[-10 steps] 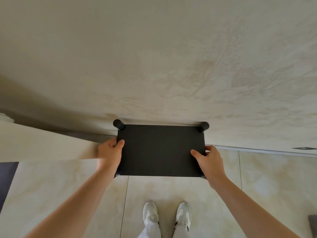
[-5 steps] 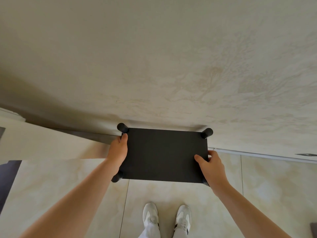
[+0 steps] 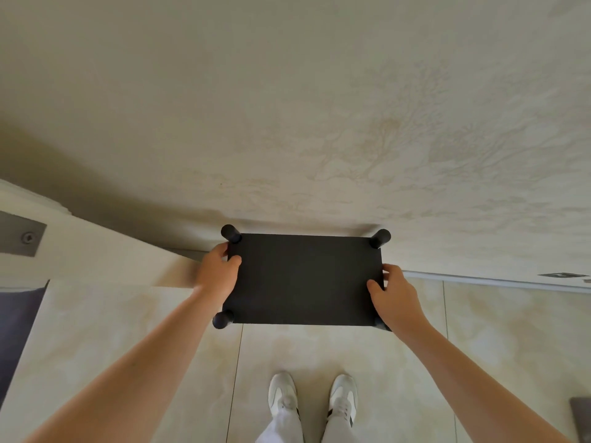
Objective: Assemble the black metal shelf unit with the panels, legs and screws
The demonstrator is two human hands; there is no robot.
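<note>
Two hands hold our black shelf panel (image 3: pixel 303 279): our left hand (image 3: pixel 217 273) grips its left edge, our right hand (image 3: pixel 395 298) grips its right edge.

Ahead of and above where I grip, a cream marbled wall (image 3: pixel 319 107) fills most of my view. Below my grip lies a floor (image 3: pixel 399 362) of large pale glossy tiles with thin dark joints. Left of my grip sits a grey metal plate (image 3: pixel 19 235) and a dark panel (image 3: pixel 16 321).
</note>
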